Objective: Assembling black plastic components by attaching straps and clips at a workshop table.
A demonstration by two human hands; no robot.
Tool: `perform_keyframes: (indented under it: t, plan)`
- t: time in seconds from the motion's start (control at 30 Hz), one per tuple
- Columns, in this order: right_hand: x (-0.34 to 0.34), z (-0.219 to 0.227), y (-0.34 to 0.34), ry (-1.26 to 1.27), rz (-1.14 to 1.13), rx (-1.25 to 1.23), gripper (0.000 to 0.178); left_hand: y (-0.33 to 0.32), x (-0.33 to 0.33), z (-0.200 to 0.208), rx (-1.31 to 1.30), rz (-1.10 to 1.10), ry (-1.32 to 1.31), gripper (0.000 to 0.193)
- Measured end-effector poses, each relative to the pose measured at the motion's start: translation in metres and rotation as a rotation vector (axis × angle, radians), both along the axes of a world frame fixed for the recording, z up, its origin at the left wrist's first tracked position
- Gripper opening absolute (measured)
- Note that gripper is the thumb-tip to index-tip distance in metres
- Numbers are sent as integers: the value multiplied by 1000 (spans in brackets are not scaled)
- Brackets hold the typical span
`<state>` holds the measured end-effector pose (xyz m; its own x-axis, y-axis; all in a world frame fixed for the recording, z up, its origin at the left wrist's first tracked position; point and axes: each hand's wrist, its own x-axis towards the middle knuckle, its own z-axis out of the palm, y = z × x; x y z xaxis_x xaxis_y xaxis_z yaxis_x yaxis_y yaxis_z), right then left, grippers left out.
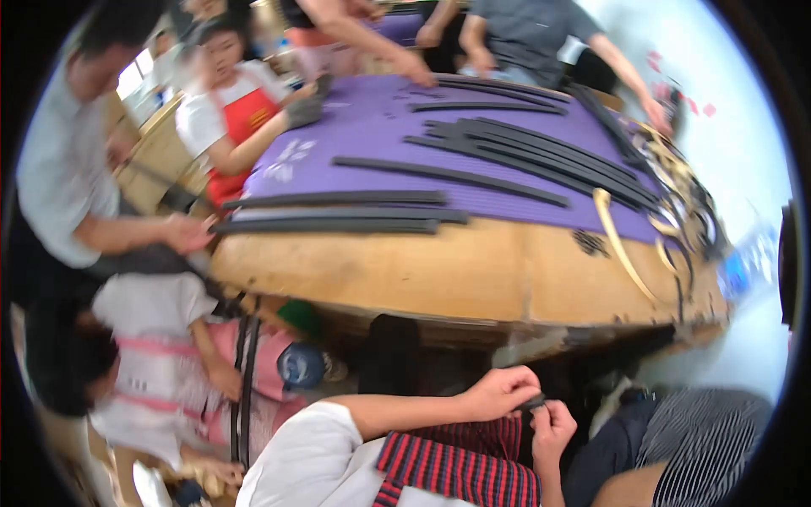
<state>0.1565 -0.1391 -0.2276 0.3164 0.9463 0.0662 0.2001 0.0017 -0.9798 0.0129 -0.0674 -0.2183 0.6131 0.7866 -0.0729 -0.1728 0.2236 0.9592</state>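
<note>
Near the bottom of the head view, my left hand (498, 394) reaches across from a white sleeve, its fingers closed in a pinch. A small dark piece (531, 403) sits at its fingertips; its kind is too small to make out. My right hand (553, 424) comes up from below, with fingers bent and pressed to the same piece. Both hands are close together above the red-and-black striped cloth (460, 473) of my apron, in front of the table's near edge.
Ahead stands a brown table (405, 270) with a purple mat (355, 118). Long black strips (515, 152) lie across it, with pale curved strips (621, 245) at its right end. Several people work around it; one at left holds black strips (245, 380). Striped clothing (710, 439) is close at my right.
</note>
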Motion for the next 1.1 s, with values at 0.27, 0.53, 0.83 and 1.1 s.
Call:
perform_keyframes:
  t: [0.27, 0.53, 0.83, 1.1]
  plan:
    - [7, -12, -2, 22, 49, 48, 15, -8, -10, 3, 410, 66, 95, 24]
    - [4, -13, -2, -26, 36, 26, 17, -10, -12, 0, 498, 89, 93, 34]
    - [4, -7, 0, -28, 34, -35, 18, -11, -16, 1, 502, 90, 97, 31]
    - [4, -4, 4, 79, 20, -112, 13, -11, -18, -1, 523, 111, 109, 28]
